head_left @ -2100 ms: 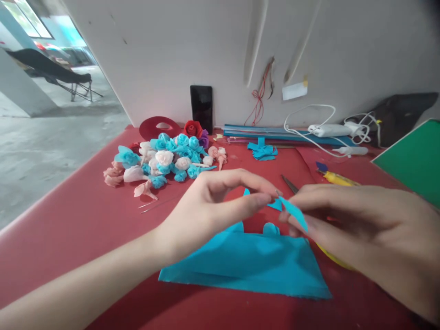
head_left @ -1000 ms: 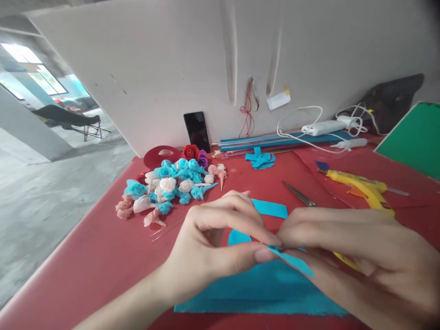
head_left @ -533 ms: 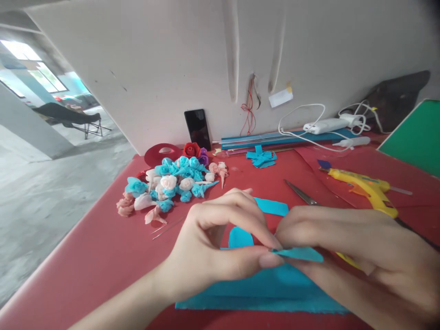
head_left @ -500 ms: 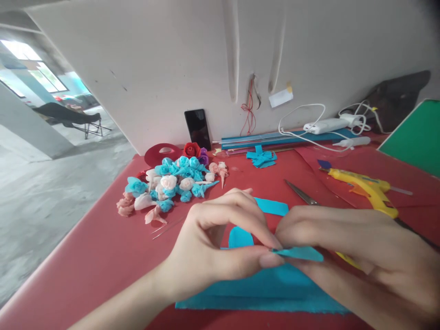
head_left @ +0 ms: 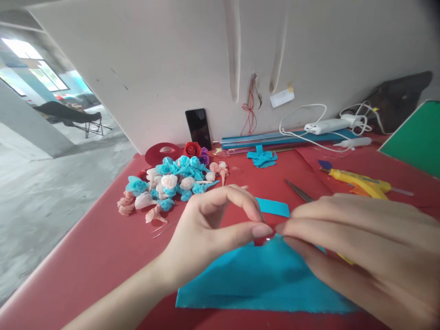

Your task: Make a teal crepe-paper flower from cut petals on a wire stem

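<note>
My left hand point(head_left: 220, 229) reaches in from the lower left, its thumb and index finger closed together in a pinch. Whatever sits between those fingertips is too small or hidden to name. Close to its right, my right hand point(head_left: 357, 243) is closed with fingertips pressed together on a small blue paper piece point(head_left: 320, 249), mostly covered by the fingers. Under both hands lies a larger blue crepe paper sheet point(head_left: 261, 284). A cut blue strip point(head_left: 274, 207) rests just beyond the fingertips. Scissors point(head_left: 298, 190) lie behind my right hand, which hides their handles.
Blue, white and pink paper flowers point(head_left: 172, 183) are heaped at the left, with thin wires point(head_left: 160, 230) in front. A phone point(head_left: 198, 128) leans on the wall. A yellow glue gun point(head_left: 360, 181), blue scraps point(head_left: 261, 156) and a white power strip point(head_left: 326, 126) lie farther back.
My left fingertips have come off the small blue piece and shifted slightly up and left. My right hand has turned, so its back now covers most of that piece.
</note>
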Tool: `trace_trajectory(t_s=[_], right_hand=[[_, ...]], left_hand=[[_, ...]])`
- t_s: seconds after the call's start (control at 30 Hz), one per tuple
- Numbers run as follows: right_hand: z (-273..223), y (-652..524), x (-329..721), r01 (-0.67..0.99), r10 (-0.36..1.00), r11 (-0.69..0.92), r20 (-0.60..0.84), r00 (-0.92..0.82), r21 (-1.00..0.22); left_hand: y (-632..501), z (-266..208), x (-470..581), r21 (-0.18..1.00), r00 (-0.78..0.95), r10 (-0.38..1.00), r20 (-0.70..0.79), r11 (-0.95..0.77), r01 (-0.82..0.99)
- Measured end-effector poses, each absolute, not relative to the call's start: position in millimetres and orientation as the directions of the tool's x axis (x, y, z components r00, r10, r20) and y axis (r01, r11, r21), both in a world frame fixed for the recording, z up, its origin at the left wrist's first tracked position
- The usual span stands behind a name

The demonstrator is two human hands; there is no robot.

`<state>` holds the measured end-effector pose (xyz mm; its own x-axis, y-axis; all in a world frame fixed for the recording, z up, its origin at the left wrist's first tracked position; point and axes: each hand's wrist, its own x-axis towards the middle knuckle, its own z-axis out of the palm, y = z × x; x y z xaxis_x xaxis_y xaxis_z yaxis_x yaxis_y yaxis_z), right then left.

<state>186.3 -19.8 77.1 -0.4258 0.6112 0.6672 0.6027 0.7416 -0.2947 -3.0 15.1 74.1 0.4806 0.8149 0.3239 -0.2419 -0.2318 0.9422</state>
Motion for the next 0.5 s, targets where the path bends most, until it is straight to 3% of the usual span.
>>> trace_trajectory(t_s=[0.17,0.5], right_hand=[[79.0,-22.5,187.9,0.652,0.587,0.736,0.653,-0.478,-0.184],[84.5,-15.2,186.7,0.505,0.530,0.822,0.678,-0.509,-0.264]], left_hand=[[12.7,77.3,-1.9,0.962,0.452,0.852,0.266,-0.204,-0.181],[12.1,75.9,0.3,0.946,0.441,0.841,0.313,-0.236,-0.222]])
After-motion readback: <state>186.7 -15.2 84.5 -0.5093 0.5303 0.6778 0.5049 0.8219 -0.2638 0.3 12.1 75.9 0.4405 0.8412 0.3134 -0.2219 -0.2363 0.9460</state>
